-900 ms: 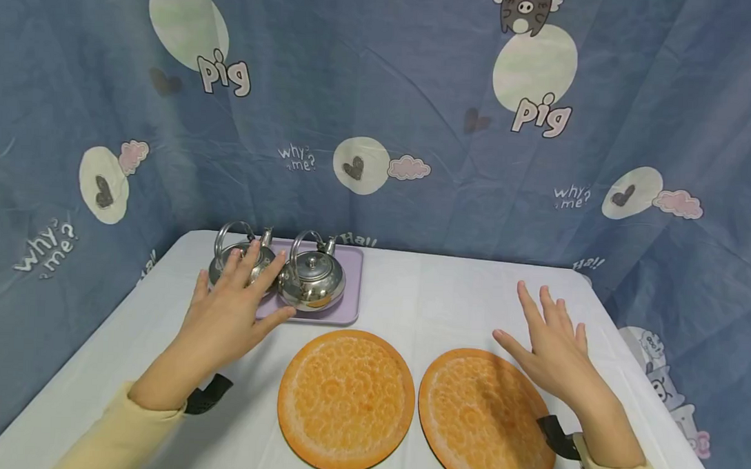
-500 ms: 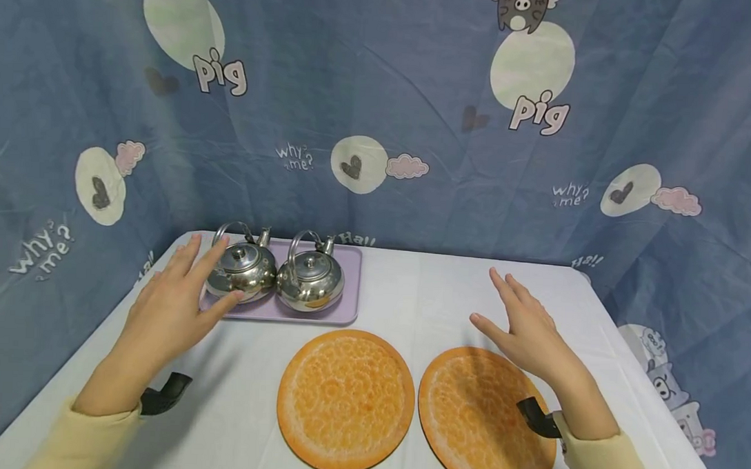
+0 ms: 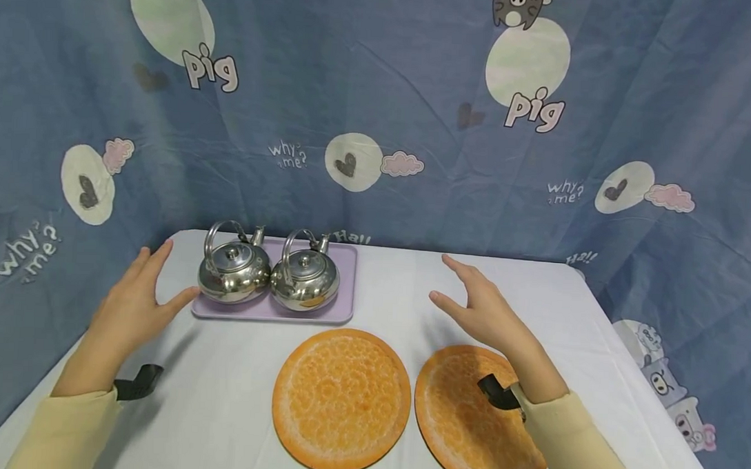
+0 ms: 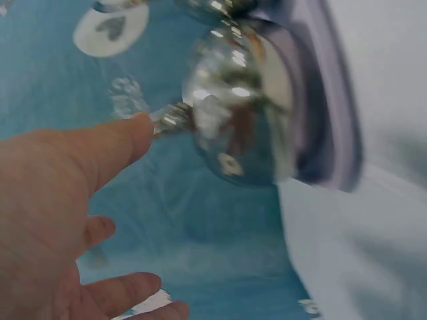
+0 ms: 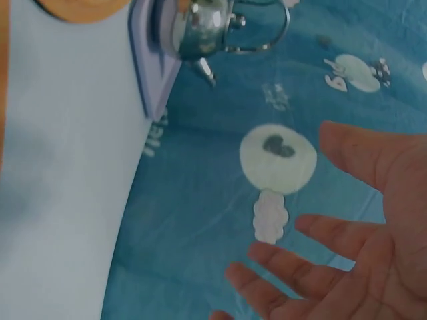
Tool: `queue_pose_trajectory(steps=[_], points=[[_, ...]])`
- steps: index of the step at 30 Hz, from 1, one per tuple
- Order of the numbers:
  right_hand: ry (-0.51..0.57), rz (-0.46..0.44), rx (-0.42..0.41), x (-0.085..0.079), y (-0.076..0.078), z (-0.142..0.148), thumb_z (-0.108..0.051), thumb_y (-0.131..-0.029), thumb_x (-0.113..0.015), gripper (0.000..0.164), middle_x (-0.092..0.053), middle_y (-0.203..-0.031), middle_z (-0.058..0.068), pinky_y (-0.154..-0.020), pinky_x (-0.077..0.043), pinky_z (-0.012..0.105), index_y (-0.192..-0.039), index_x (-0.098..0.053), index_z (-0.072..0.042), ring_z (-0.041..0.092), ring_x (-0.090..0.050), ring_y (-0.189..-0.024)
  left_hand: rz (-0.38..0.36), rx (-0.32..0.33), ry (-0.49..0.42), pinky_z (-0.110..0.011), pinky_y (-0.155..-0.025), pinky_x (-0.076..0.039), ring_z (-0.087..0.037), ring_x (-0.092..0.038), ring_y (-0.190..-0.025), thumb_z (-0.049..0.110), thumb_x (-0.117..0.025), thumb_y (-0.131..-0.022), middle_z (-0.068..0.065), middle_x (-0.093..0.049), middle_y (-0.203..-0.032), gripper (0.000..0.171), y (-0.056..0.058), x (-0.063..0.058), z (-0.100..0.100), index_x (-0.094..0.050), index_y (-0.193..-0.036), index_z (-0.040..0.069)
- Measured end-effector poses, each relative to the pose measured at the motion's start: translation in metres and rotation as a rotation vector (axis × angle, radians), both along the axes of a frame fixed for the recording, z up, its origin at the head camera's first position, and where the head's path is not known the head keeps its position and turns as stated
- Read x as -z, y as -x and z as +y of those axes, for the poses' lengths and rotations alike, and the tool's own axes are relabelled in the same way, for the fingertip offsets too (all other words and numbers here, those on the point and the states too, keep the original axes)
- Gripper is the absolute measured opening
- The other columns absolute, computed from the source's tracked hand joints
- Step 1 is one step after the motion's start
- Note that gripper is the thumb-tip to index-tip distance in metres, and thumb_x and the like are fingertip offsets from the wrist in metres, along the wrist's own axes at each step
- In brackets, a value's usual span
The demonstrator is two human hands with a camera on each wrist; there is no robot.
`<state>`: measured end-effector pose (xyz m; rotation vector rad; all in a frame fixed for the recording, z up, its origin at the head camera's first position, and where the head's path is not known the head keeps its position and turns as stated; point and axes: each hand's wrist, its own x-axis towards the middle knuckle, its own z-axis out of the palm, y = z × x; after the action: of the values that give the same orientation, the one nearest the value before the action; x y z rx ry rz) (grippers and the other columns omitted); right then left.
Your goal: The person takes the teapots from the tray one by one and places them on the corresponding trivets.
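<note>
Two shiny steel kettles stand side by side on a lilac tray (image 3: 342, 309) at the back left of the table: the left kettle (image 3: 233, 273) and the right kettle (image 3: 304, 279). My left hand (image 3: 138, 299) hovers open just left of the tray, thumb close to the tray's corner, holding nothing. In the left wrist view the left kettle (image 4: 243, 110) fills the frame beside my left hand (image 4: 73, 200). My right hand (image 3: 480, 308) floats open above the cloth, right of the tray. The right wrist view shows my right hand (image 5: 347, 240) with spread fingers and the right kettle (image 5: 207, 27).
Two round orange mats lie near the front: one in the middle (image 3: 341, 400), one at the right (image 3: 462, 417) partly under my right forearm. A white cloth (image 3: 386, 290) covers the table. A blue printed curtain (image 3: 379, 124) closes off the back and sides.
My left hand has drawn off the kettles to the left, ending beside the tray. My right hand has moved left and farther back, away from the right mat.
</note>
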<state>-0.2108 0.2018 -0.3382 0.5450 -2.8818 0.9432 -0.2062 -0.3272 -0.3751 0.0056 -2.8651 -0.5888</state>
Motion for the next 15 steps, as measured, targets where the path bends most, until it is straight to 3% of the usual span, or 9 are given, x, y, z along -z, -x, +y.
queue_pose_trajectory(steps=[7,15], points=[[0.060,-0.028,-0.047,0.000,0.013,-0.024,-0.036,-0.108,-0.065,0.071,-0.048,-0.168,0.018,-0.111,-0.053,0.063,-0.169,-0.035,-0.013,0.042,-0.053,-0.150,-0.092,-0.038,-0.023,-0.092,-0.107,-0.024,-0.074,-0.019,-0.149,0.053,-0.062,-0.106,-0.048,-0.008,-0.167,0.099,0.012,0.022,-0.019,-0.006,-0.171,0.004],[0.145,-0.088,-0.085,0.001,0.026,-0.051,-0.034,-0.108,-0.064,0.066,-0.053,-0.164,0.015,-0.118,-0.048,0.063,-0.166,-0.040,-0.015,0.038,-0.056,-0.148,-0.223,-0.035,-0.040,-0.089,-0.112,-0.021,-0.074,-0.016,-0.149,0.055,-0.058,-0.107,-0.053,-0.012,-0.162,0.100,0.024,0.050,-0.039,-0.007,-0.166,-0.009]])
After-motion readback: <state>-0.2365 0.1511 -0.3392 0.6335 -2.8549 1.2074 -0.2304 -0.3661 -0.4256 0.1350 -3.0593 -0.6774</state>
